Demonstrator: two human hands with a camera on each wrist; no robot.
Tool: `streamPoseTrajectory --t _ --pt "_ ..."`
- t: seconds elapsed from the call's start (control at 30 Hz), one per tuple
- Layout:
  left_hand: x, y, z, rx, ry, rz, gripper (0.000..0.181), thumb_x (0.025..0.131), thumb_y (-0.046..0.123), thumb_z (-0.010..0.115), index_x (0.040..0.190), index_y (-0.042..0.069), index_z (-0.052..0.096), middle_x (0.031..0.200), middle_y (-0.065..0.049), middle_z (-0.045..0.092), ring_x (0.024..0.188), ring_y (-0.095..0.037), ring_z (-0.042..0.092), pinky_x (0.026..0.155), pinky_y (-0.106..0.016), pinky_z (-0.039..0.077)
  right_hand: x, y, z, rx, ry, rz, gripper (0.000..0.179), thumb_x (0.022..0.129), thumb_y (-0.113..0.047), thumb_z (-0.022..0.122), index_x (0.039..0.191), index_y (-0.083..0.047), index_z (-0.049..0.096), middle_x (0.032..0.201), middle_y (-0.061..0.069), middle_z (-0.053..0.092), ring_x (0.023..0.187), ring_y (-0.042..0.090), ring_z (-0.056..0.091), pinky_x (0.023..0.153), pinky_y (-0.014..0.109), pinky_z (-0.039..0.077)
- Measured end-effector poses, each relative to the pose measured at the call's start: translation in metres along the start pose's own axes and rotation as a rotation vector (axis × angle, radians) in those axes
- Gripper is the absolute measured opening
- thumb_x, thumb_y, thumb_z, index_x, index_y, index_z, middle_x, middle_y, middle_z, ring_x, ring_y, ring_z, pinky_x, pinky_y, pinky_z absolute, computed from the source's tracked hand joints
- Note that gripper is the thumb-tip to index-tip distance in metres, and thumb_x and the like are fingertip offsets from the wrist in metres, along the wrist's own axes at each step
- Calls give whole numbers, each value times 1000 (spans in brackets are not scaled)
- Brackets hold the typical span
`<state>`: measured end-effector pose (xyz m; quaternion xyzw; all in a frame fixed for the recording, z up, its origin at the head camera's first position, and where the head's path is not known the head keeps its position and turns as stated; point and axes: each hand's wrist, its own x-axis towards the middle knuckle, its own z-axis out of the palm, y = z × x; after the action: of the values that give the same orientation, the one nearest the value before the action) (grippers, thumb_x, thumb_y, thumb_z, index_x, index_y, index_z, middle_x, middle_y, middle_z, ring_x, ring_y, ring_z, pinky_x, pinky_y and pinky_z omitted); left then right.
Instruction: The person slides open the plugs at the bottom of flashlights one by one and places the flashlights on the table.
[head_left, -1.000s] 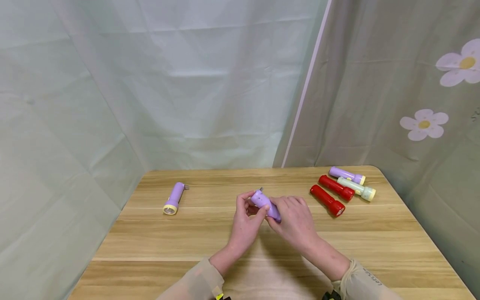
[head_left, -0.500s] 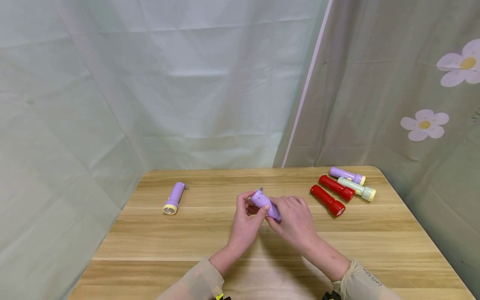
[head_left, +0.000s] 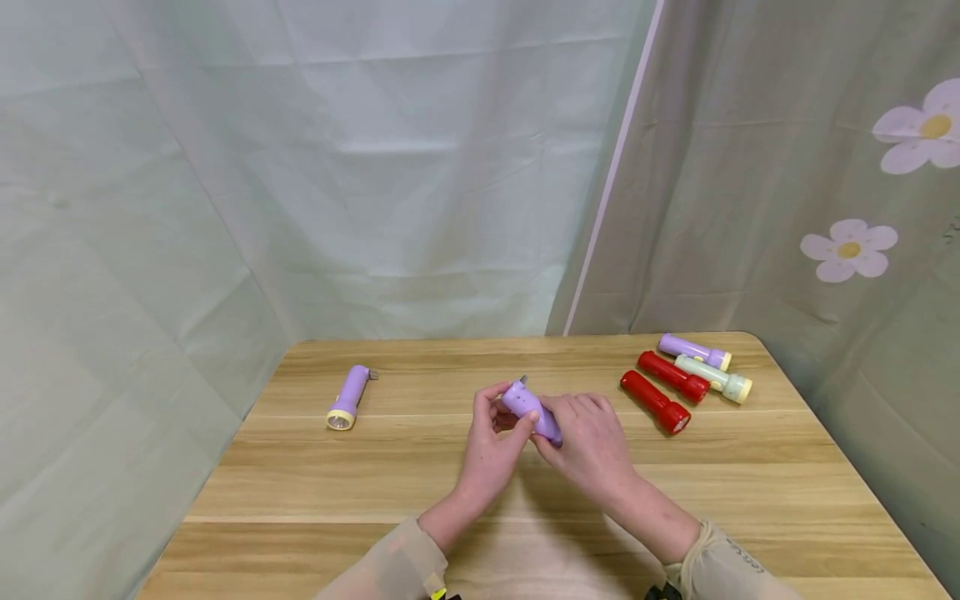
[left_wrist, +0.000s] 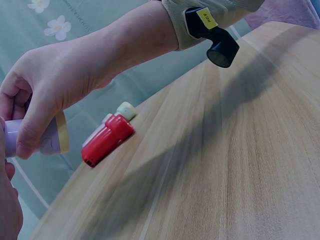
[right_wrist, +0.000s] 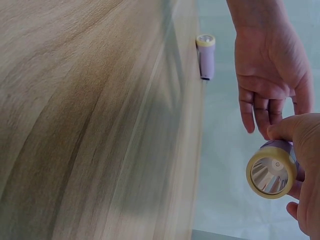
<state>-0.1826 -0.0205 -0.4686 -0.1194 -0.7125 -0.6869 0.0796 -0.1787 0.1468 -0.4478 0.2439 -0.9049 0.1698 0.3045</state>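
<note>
Both hands hold a purple flashlight (head_left: 522,401) above the middle of the table, its tail tilted up and away. Small metal plug prongs (head_left: 523,379) stick out at that tail end. My left hand (head_left: 489,446) pinches the body near the tail between thumb and fingers. My right hand (head_left: 596,442) grips the head end from the right. In the right wrist view the yellow-rimmed lens (right_wrist: 271,173) shows beside the right thumb. The right fingers (left_wrist: 22,97) curl round the body in the left wrist view, where most of the left hand (left_wrist: 10,207) is cut off.
Another purple flashlight (head_left: 351,397) with prongs out lies at the table's left. At the back right lie two red flashlights (head_left: 656,402), a pale green one (head_left: 712,377) and a purple one (head_left: 693,351). Curtains hang behind the wooden table (head_left: 315,492).
</note>
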Motion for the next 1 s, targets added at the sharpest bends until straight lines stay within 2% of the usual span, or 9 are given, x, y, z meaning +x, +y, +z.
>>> streamPoseTrajectory --t 1.0 --pt "-1 -1 -1 -3 -10 -2 52 95 21 75 139 22 47 111 -5 66 102 -21 61 92 -36 49 -1 -1 1 -10 20 -16 45 79 -31 87 113 -8 71 99 5 75 90 23 69 90 45 49"
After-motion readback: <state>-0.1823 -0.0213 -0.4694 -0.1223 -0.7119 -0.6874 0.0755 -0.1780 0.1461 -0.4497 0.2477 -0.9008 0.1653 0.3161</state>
